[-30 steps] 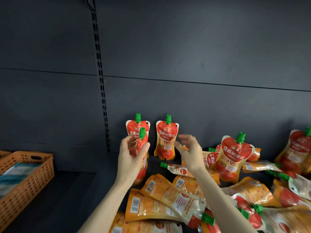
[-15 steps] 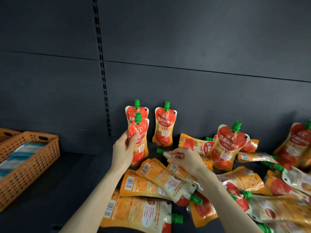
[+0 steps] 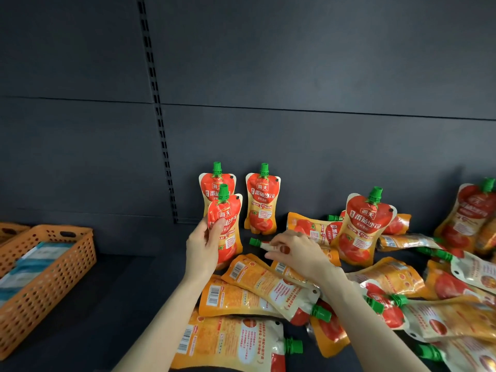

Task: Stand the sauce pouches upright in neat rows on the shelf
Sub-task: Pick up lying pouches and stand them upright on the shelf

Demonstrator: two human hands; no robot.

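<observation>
Two red and orange sauce pouches with green caps stand upright against the dark back wall, one (image 3: 218, 183) partly hidden and one (image 3: 261, 201) to its right. My left hand (image 3: 203, 247) grips a third upright pouch (image 3: 228, 226) in front of the left one, its base on the shelf. My right hand (image 3: 296, 253) pinches a lying pouch (image 3: 261, 244) near its green cap. Another pouch (image 3: 363, 226) stands further right. Several pouches lie flat in a heap (image 3: 268, 285) across the shelf's front and right.
An orange perforated basket (image 3: 45, 275) holding pale blue packets sits on the shelf at the left. A slotted upright rail (image 3: 158, 114) runs down the back wall. Bare dark shelf (image 3: 128, 280) lies between the basket and the pouches.
My right hand dropped from the air onto a lying pouch and now pinches it. My left hand set its pouch upright in front of the back left one and still holds it.
</observation>
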